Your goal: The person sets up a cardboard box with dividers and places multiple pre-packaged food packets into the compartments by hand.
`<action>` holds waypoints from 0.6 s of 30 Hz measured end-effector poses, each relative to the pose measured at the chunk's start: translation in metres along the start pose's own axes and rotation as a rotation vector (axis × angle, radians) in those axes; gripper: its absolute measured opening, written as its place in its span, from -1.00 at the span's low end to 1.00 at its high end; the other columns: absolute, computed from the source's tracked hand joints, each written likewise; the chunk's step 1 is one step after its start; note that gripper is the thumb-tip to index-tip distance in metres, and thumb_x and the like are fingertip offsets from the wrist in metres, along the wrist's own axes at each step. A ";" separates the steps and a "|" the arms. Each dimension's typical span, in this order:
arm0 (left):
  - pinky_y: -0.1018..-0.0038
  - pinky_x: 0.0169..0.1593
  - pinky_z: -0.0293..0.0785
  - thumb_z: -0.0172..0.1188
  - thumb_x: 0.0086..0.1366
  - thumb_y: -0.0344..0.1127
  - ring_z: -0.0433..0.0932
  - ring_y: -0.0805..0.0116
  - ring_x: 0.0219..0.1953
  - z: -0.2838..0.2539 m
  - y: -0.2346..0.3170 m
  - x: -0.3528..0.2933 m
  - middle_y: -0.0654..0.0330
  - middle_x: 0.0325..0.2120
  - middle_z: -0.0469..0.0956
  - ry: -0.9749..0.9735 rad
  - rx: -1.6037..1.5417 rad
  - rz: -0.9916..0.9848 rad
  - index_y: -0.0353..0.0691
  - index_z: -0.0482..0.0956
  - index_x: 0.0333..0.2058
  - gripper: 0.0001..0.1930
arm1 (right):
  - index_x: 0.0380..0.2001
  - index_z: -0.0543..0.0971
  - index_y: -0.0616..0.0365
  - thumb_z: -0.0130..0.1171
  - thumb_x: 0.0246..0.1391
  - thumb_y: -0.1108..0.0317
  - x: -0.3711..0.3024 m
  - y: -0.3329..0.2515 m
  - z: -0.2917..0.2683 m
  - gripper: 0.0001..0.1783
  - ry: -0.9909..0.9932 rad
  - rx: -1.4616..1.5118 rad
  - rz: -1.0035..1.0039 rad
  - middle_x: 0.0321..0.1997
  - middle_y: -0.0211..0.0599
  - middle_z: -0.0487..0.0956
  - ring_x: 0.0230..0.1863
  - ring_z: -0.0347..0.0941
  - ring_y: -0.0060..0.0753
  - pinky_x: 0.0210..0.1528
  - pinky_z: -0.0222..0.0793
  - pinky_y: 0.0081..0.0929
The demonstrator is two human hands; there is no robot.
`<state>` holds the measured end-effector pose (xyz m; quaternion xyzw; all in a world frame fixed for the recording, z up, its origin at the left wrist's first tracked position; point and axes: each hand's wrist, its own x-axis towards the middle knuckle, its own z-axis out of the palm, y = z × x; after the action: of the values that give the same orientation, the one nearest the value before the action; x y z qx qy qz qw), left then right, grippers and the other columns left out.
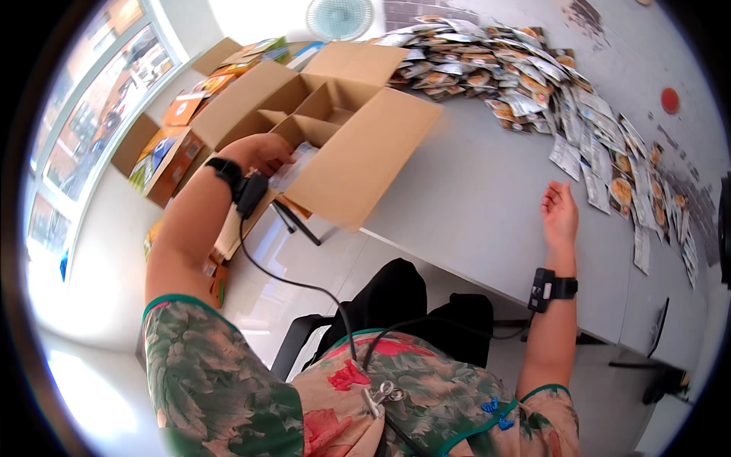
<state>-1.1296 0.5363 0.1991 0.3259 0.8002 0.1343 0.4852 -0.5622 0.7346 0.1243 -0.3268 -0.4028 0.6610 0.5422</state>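
Note:
My left hand [269, 153] reaches into the near compartment of an open cardboard box [358, 164] on the left. Its fingers are bent together beside a pale, shiny packet [301, 163]; whatever they hold, if anything, is hidden. Over the table's right part, my right hand [560, 215] is held up with its fingers loosely curled and apart, nothing in it. Closest to that hand lie silver packets [565, 158] at the edge of a large heap. Cardboard dividers [320, 107] split the box into compartments, and its flaps are folded out.
A long heap of flat packets [525, 76] runs along the wall on the grey table [457, 190]. More cartons [171, 164] with colourful packs stand by the window. A fan [339, 19] is at the back. A black cable [293, 283] crosses in front of my body.

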 end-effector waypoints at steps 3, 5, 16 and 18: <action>0.29 -0.21 0.52 0.08 0.22 -0.34 0.55 0.25 -0.25 0.002 0.000 -0.006 0.07 -0.26 0.55 0.021 0.030 0.035 -0.28 0.44 -0.07 -0.70 | -0.34 0.50 0.20 -0.04 0.19 0.03 0.004 0.005 0.004 -0.60 0.010 0.021 -0.014 -0.52 -0.44 0.48 -0.53 0.34 -0.67 -0.49 0.23 -0.74; 0.36 -0.33 0.54 0.06 0.22 -0.36 0.57 0.31 -0.37 0.004 0.004 -0.014 0.14 -0.38 0.57 0.028 0.031 0.076 -0.30 0.49 -0.15 -0.76 | -0.36 0.51 0.19 -0.04 0.18 0.03 0.005 0.007 0.004 -0.60 0.021 -0.003 -0.027 -0.53 -0.44 0.50 -0.57 0.35 -0.68 -0.53 0.24 -0.73; 0.56 -0.21 0.44 0.05 0.23 -0.29 0.53 0.47 -0.30 0.067 0.149 -0.101 0.22 -0.31 0.56 0.110 0.058 0.518 -0.25 0.48 -0.11 -0.73 | -0.36 0.53 0.12 -0.04 0.17 0.02 -0.005 -0.001 0.011 -0.62 -0.004 -0.068 0.007 -0.49 -0.48 0.51 -0.51 0.37 -0.69 -0.46 0.24 -0.70; 0.54 -0.15 0.43 0.03 0.27 -0.22 0.53 0.46 -0.25 0.094 0.195 -0.115 0.20 -0.26 0.54 0.070 0.060 0.657 -0.25 0.42 -0.03 -0.66 | -0.37 0.52 0.11 -0.03 0.17 0.04 -0.006 -0.003 0.006 -0.64 0.020 -0.081 -0.001 -0.49 -0.48 0.51 -0.50 0.36 -0.68 -0.45 0.24 -0.69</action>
<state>-0.9354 0.5984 0.3355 0.5759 0.6722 0.2708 0.3783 -0.5654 0.7279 0.1298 -0.3551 -0.4240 0.6404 0.5329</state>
